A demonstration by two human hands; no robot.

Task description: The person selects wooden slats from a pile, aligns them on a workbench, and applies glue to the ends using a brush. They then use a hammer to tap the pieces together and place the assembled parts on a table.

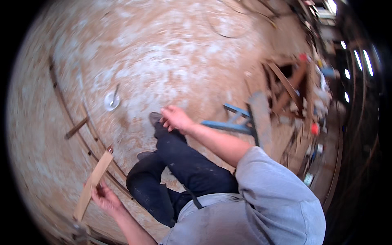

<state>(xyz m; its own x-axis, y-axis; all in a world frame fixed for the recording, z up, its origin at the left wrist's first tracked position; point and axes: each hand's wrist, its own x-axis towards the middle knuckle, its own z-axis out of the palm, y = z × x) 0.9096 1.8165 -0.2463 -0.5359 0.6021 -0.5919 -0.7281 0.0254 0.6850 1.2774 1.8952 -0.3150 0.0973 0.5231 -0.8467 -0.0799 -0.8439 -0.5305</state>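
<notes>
A flat wooden slat (93,184) is held in the left hand (104,198), low in the view at about eight o'clock; the fingers are closed around its lower part, and its upper end points toward one o'clock, ending just above a long curved metal strip (69,118) that lies on the floor. The slat is carried in the air and is not yet set down or fastened to anything, so the work with it is judged to be at an early or middle stage, with the placing left to do. The right hand (176,118), near the centre, is empty, its fingers loosely spread, hovering just above the forward shoe (155,118); nothing is gripped by it.

The floor (163,53) is bare, brownish and heavily streaked with white dust. A short wooden stick (76,128) lies across the curved strip at nine o'clock. A small round white disc (111,100) is seen at ten o'clock. At three o'clock a blue metal frame (228,122) stands beside a grey plank (261,122), and behind it a heap of wooden offcuts (292,87) and small clutter is piled. Bright windows (363,61) are seen along the dark right edge. Much of the picture is blurred.
</notes>
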